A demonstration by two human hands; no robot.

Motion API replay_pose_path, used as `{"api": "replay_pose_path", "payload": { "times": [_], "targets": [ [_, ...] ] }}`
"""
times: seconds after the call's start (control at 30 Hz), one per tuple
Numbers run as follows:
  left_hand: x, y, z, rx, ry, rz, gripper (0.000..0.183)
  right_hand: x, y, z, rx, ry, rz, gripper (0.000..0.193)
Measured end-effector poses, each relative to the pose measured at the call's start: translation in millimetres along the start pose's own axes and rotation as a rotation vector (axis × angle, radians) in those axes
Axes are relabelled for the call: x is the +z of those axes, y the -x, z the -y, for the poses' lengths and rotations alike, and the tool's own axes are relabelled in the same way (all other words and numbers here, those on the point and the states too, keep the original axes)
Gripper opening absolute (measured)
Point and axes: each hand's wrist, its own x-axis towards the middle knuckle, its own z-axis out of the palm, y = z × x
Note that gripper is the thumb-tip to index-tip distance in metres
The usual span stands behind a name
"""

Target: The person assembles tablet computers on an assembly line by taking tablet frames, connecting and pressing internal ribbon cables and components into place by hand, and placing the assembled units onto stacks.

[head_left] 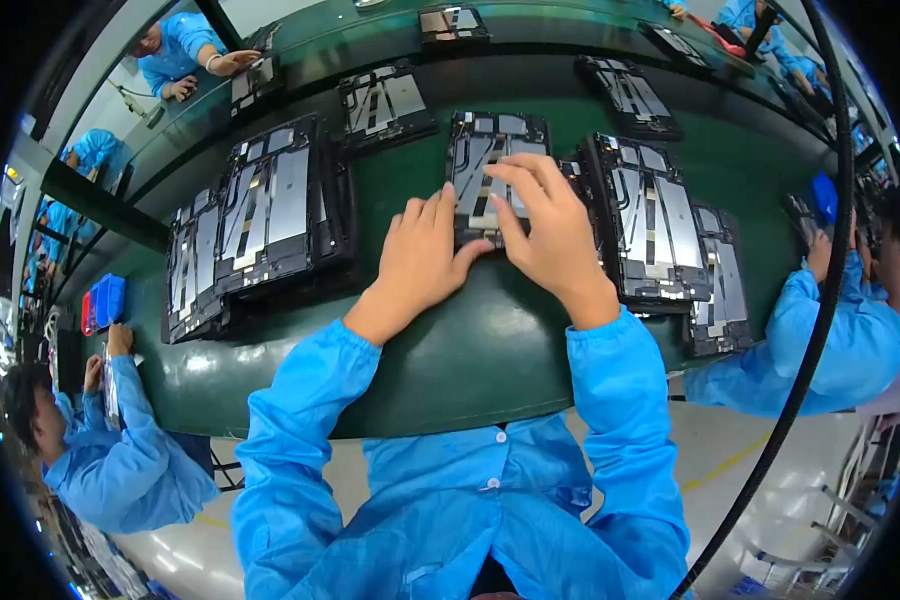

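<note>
An opened tablet lies on the green table in front of me, its silver battery cells and dark ribbon cables exposed. My left hand holds its lower left corner, with the fingers along the left edge and the thumb at the lower edge. Over the tablet's right half is my right hand, its curved index finger and thumb apart at the tips. Nothing shows between those two fingertips. Whether they touch the cells I cannot tell, and the hand hides the tablet's lower right part.
Stacks of similar opened tablets stand on the left and right of the green table. More single tablets lie farther back. A black cable hangs at the right. Co-workers in blue sit at the left and right.
</note>
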Motion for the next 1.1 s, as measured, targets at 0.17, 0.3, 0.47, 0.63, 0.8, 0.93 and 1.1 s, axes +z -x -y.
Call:
{"api": "replay_pose_path", "payload": {
  "times": [0.17, 0.3, 0.47, 0.63, 0.8, 0.93, 1.1],
  "targets": [
    [35.3, -40.9, 8.0, 0.042, -0.023, -0.142, 0.086, 8.6, 9.5, 8.4, 0.032, -0.064, 0.079, 0.035],
    [51.2, -68.9, 20.2, 0.025, -0.085, -0.215, 0.085, 22.6, 14.7, 12.1, -0.036, -0.062, 0.105, 0.034],
    [60.6, -122.8, 30.3, -0.072, -0.173, -0.171, 0.07, 27.9, 15.6, 16.7, -0.006, -0.115, 0.161, 0.042],
    [59.0, -162.3, 34.8, -0.136, -0.229, -0.092, 0.059, 27.8, 12.7, 10.0, 0.029, -0.055, 0.126, 0.047],
    [46.0, -201.1, 30.4, -0.31, -0.272, 0.024, 0.061, 29.0, 16.2, -7.1, 0.129, 0.04, 0.131, 0.047],
    [5.4, -225.1, 55.0, -0.278, -0.257, 0.117, 0.075, 31.5, 21.3, -7.9, 0.155, 0.036, 0.149, 0.047],
    [-48.3, -233.4, 157.5, -0.594, -0.421, 0.3, 0.084, 35.8, 22.0, -6.7, 0.136, 0.037, 0.162, 0.047]
  ]
}}
